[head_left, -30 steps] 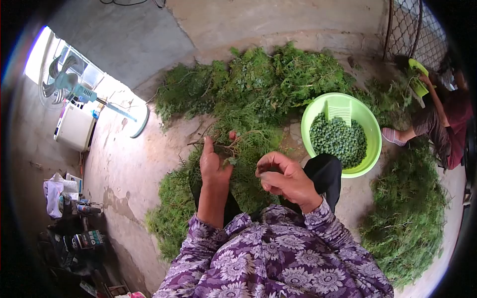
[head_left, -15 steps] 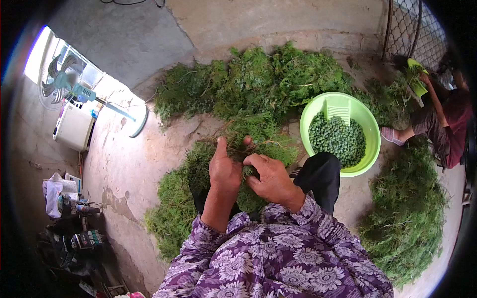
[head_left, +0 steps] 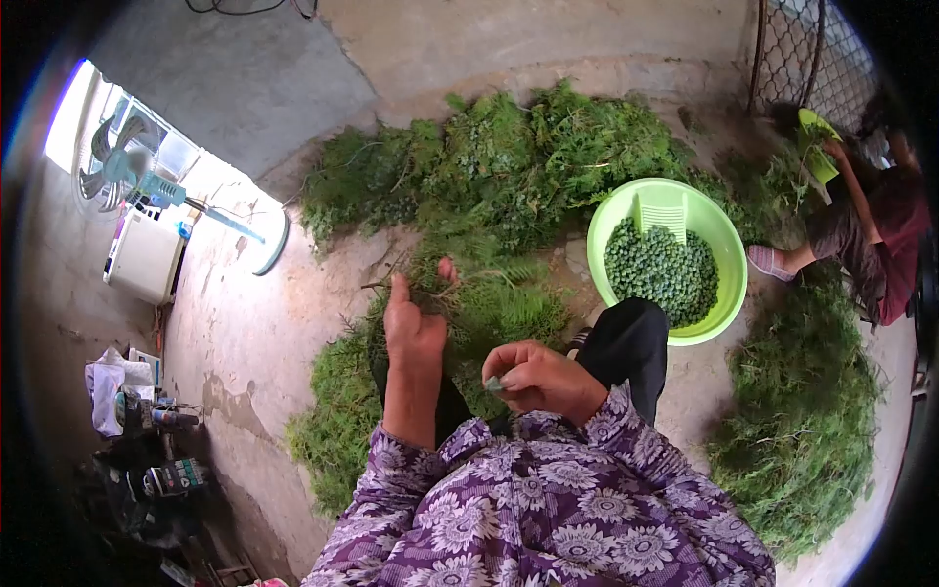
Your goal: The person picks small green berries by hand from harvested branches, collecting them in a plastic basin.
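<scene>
Head view, as I read it from my remote station. My left hand (head_left: 415, 331), centre of the frame, is closed around the woody stem of a leafy sprig (head_left: 476, 286), thumb raised and one fingertip showing above the foliage; the sprig fans out to the right of the hand and lies over the greenery below it. My right hand (head_left: 544, 378), just lower right of the left and apart from it, is curled, its fingertips pinched on a small green piece (head_left: 494, 384); what the piece is I cannot tell. Both forearms come out of purple flowered sleeves (head_left: 548, 509) at the bottom of the frame, and a black trouser knee (head_left: 634, 340) lies just right of the right hand.

Right of centre, a lime-green basin (head_left: 732, 279) stands on the concrete floor (head_left: 254, 323), touching the knee, and holds a heap of round green berries (head_left: 660, 276) and a pale ribbed scoop (head_left: 663, 217). Cut foliage (head_left: 518, 161) is piled across the top centre, with a second pile (head_left: 802, 430) at lower right. At the right edge another person (head_left: 875, 235) sits among the greenery. A standing fan (head_left: 122, 166) occupies the upper left.
</scene>
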Available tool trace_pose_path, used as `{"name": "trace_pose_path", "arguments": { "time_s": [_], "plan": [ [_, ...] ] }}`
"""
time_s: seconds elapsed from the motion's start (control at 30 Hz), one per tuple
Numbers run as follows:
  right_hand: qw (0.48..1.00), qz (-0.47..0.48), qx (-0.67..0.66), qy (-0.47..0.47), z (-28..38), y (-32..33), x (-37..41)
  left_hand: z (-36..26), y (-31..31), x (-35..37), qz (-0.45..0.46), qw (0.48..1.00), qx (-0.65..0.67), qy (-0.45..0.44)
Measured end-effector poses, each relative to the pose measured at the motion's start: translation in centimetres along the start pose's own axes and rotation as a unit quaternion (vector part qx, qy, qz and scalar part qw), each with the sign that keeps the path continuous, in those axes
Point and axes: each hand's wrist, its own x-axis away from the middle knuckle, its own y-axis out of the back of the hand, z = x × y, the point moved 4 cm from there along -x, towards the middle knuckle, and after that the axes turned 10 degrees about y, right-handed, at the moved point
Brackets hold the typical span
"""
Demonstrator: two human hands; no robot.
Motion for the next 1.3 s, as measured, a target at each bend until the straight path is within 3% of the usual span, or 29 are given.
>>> {"name": "trace_pose_path", "arguments": {
  "time_s": [0.07, 0.1, 0.27, 0.33, 0.4, 0.43, 0.5, 0.53, 0.6, 0.63, 0.7, 0.93, 1.03, 1.1, 1.13, 1.17, 1.2, 1.23, 1.3],
  "plan": [
    [0.978, 0.018, -0.186, 0.092, -0.4, -0.3, 0.1, -0.8, 0.6, -0.1, -0.059, 0.996, 0.063, -0.005],
    [0.976, -0.034, -0.203, 0.077, 0.1, -0.5, 0.5, -1.0, 0.9, -0.2, -0.058, 0.993, 0.101, 0.001],
    [0.978, -0.094, -0.16, 0.092, 0.0, 2.2, 0.4, -1.1, 1.3, 0.1, -0.051, 0.981, 0.187, 0.029],
    [0.97, -0.197, -0.118, 0.086, -0.4, 4.4, 0.6, -1.1, 1.3, 0.1, -0.042, 0.976, 0.213, 0.037],
    [0.963, -0.194, -0.147, 0.113, -0.8, 5.4, 0.4, -1.5, 2.1, -0.1, -0.151, 0.986, 0.072, -0.019],
    [0.961, -0.203, -0.132, 0.135, -0.9, 5.7, 0.4, -1.6, 2.5, -0.1, -0.15, 0.986, 0.072, -0.018],
    [0.956, -0.215, -0.118, 0.159, -0.7, 5.4, 0.4, -1.4, 2.8, -0.1, -0.015, 0.998, -0.023, 0.056],
    [0.962, -0.21, -0.084, 0.155, -0.1, 4.7, 0.1, -1.3, 3.6, -0.4, -0.014, 0.998, -0.024, 0.059],
    [0.965, -0.206, -0.05, 0.152, 0.9, 3.6, -0.5, -0.7, 2.6, -0.4, 0.187, 0.95, 0.204, 0.148],
    [0.967, -0.193, -0.022, 0.164, 1.5, 3.1, -0.8, -0.7, 2.0, -0.3, 0.188, 0.95, 0.202, 0.148],
    [0.968, -0.179, 0.006, 0.177, 1.9, 2.6, -1.4, -0.6, 2.2, -0.1, -0.03, 0.993, 0.064, 0.097],
    [0.971, -0.144, 0.064, 0.181, 2.8, 1.1, -2.3, -1.0, 1.8, 0.4, -0.029, 0.995, 0.033, 0.084],
    [0.966, -0.151, 0.099, 0.184, 3.1, 0.7, -2.2, -1.1, 1.7, 0.7, 0.015, 0.997, 0.021, 0.078],
    [0.96, -0.158, 0.129, 0.19, 3.2, 0.5, -2.3, -1.3, 0.5, 2.1, -0.018, 0.986, -0.165, -0.016],
    [0.934, -0.173, 0.214, 0.229, 3.4, 0.3, -2.1, -1.3, 1.0, 1.5, -0.017, 0.986, -0.166, -0.016],
    [0.898, -0.186, 0.297, 0.265, 3.6, -0.1, -2.0, -0.9, 2.1, 0.2, 0.004, 0.998, -0.039, 0.041],
    [0.898, -0.186, 0.297, 0.266, 3.3, -0.3, -2.0, -0.5, 3.1, -0.8, 0.025, 0.991, 0.088, 0.098],
    [0.89, -0.188, 0.318, 0.266, 2.9, -0.6, -1.9, -0.5, 4.1, -1.4, 0.026, 0.991, 0.088, 0.098],
    [0.879, -0.191, 0.343, 0.269, 2.7, -1.1, -1.6, 0.1, 3.7, -1.6, 0.175, 0.959, 0.108, 0.193]
  ]
}}
